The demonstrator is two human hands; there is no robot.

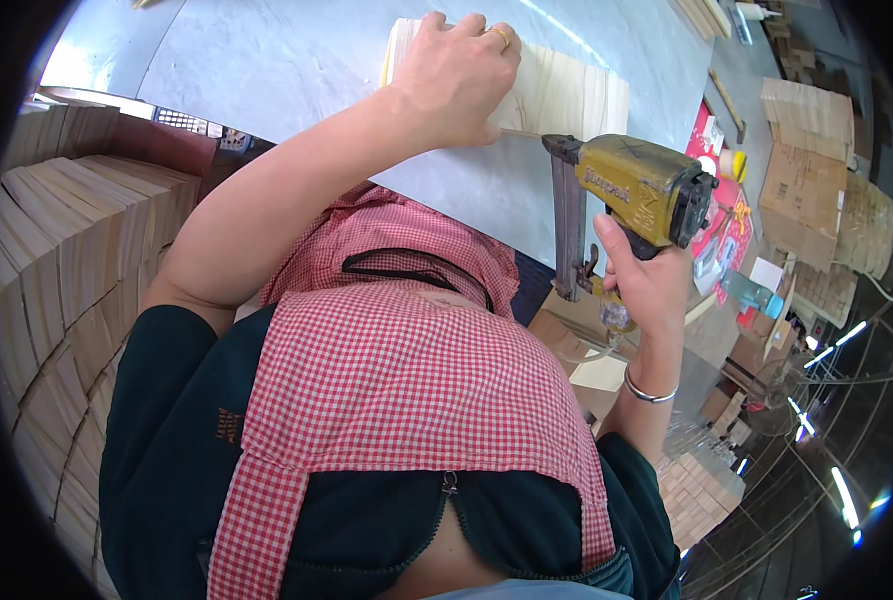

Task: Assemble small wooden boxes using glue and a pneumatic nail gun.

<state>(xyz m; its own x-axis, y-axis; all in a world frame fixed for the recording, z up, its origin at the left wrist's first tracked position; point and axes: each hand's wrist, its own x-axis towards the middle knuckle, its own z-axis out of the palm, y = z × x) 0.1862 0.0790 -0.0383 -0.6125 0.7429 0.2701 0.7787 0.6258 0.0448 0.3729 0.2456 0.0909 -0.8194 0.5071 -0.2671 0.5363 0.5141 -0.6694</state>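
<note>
Seemingly fastening: right hand (649, 280), grip closed round yellow nail gun (635, 180); left hand (454, 85) across wooden panel (572, 92), grip unclear; next move calls for careful alignment.

You're in a woodworking workshop, looks like batch production. Evidence: the yellow nail gun (639, 180) you're holding at a smooth grey worktable (267, 65), with a pale wooden piece (575, 92) on the top. You're in a red-and-white checked apron (417, 380). On your left, similar wooden boards (92, 225) are stacked in tall rows. On your right: a cardboard carton (802, 200), more stacked blocks (702, 487) and bright tube lights (845, 498) in a dim, hall-like space.
</note>
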